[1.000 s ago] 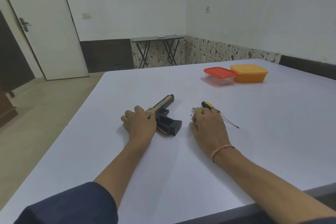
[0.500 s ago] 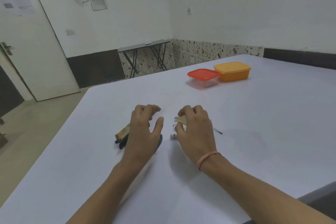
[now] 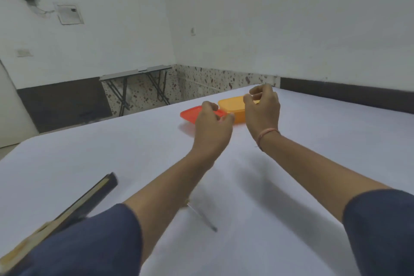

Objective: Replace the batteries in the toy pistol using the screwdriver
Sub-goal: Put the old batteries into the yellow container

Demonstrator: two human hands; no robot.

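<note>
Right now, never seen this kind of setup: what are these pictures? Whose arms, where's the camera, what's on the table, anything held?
There is no machine here. A person works bare-handed, and one wide-angle camera on their head looks forward and down, so the arms enter from the bottom. All the pictures share that view. The left hand reaches over a red-lidded plastic box. The right hand hovers over an orange lidded plastic box beside it. The fingers are loosely curved, and neither grip appears to hold anything. On the white table, nearer the person, lie a black and tan toy pistol and a thin metal-shafted screwdriver, its handle hidden under the left forearm.
</note>
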